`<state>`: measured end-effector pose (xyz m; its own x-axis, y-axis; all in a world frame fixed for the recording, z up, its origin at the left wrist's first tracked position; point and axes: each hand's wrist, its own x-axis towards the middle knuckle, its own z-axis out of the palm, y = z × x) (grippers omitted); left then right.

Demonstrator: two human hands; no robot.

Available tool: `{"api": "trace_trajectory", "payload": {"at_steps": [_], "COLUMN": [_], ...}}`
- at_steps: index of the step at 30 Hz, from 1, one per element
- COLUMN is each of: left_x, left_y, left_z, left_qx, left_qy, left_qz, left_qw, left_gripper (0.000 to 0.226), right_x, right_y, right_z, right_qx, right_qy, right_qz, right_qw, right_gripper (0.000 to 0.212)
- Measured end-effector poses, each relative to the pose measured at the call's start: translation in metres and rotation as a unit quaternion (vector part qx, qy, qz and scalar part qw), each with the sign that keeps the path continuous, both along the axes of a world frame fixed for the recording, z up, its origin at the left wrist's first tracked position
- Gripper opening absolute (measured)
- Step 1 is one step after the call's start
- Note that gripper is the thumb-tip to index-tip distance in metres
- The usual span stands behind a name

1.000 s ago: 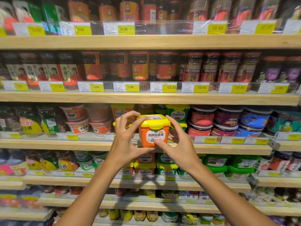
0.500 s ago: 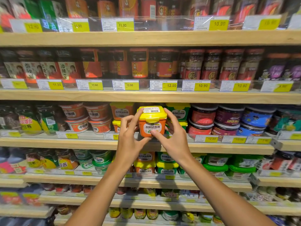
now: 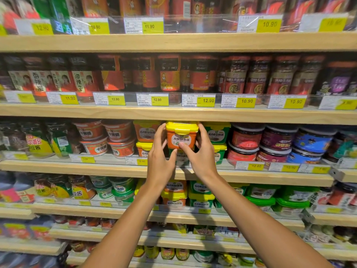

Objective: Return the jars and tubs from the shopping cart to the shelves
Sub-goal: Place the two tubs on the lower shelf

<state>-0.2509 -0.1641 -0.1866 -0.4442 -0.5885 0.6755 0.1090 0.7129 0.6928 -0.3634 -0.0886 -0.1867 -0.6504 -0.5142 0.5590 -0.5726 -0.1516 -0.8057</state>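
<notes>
An orange tub with a yellow lid [image 3: 181, 136] is held between both hands at the third shelf [image 3: 96, 165] from the top, just under the shelf board above. My left hand [image 3: 159, 159] grips its left side and my right hand [image 3: 202, 155] its right side and front, thumb on the label. The tub sits above a green-labelled tub [image 3: 181, 158], between an orange tub [image 3: 146, 131] on the left and a green tub with a yellow lid [image 3: 217, 133] on the right. The shopping cart is out of view.
Round red-and-white tubs [image 3: 105, 138] stand to the left, dark jars with red, purple and blue labels [image 3: 278, 142] to the right. Rows of sauce jars [image 3: 170, 74] fill the shelf above. A clear rail with yellow price tags [image 3: 255, 166] fronts each shelf.
Both hands have carried the tub up and forward, from in front of the shelf edge into the gap between the stacked tubs.
</notes>
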Motion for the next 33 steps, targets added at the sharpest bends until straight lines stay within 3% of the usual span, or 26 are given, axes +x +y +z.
{"api": "trace_trajectory", "payload": {"at_steps": [4,8,13,15,20,28,33], "left_x": [-0.004,-0.012,-0.015,-0.013,-0.004,-0.002,-0.007], "left_y": [-0.008,-0.015,-0.027,-0.028,-0.02,-0.015,-0.016], "left_z": [0.0,0.001,-0.003,-0.006,-0.02,-0.037,-0.029], "left_qx": [0.027,0.038,0.006,-0.013,-0.047,-0.013,-0.003], "left_qy": [-0.009,-0.051,-0.091,-0.098,-0.086,-0.099,-0.116], "left_qz": [-0.028,-0.036,-0.033,-0.034,-0.006,-0.015,-0.016], "left_qw": [0.999,0.997,0.995,0.995,0.995,0.995,0.993], "left_gripper": [0.073,0.066,0.058,0.057,0.058,0.067,0.062], "right_x": [-0.01,-0.016,-0.017,-0.013,0.011,0.018,0.014], "right_y": [-0.01,-0.017,-0.021,-0.019,-0.005,0.003,-0.002], "right_z": [-0.002,0.001,0.003,-0.002,-0.022,-0.035,-0.028], "right_qx": [0.013,0.05,0.092,0.082,0.068,0.087,0.108], "right_qy": [0.012,0.03,0.042,0.031,0.022,0.043,0.037], "right_qz": [-0.008,-0.031,-0.05,-0.049,-0.047,-0.04,-0.031], "right_qw": [1.0,0.998,0.994,0.995,0.996,0.994,0.993], "right_gripper": [0.062,0.057,0.042,0.046,0.08,0.076,0.076]}}
